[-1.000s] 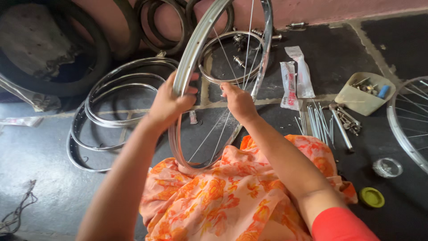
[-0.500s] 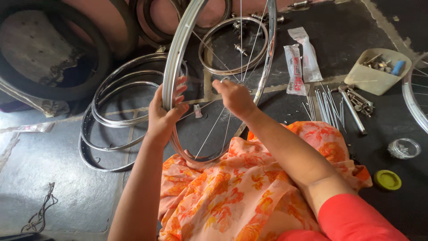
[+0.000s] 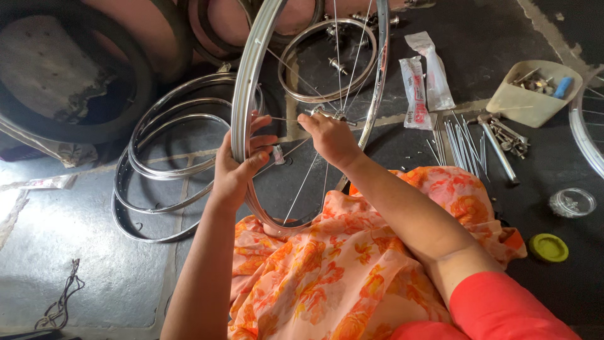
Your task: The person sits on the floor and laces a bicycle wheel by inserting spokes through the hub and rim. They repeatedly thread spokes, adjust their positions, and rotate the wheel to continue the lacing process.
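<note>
One head-worn camera looks steeply down and forward from close above the lap, over both forearms to the dark stone floor (image 3: 82, 264); there is no second view to overlap

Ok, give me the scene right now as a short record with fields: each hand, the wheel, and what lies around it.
left hand: grips the wheel rim on its left side
right hand: inside the rim, fingertips at the hub
wheel: stands upright, its lower edge on the orange floral cloth, few spokes fitted
floor, left: bare rims stacked flat
floor, right: loose spokes, beige tray of small parts, green lid
</note>
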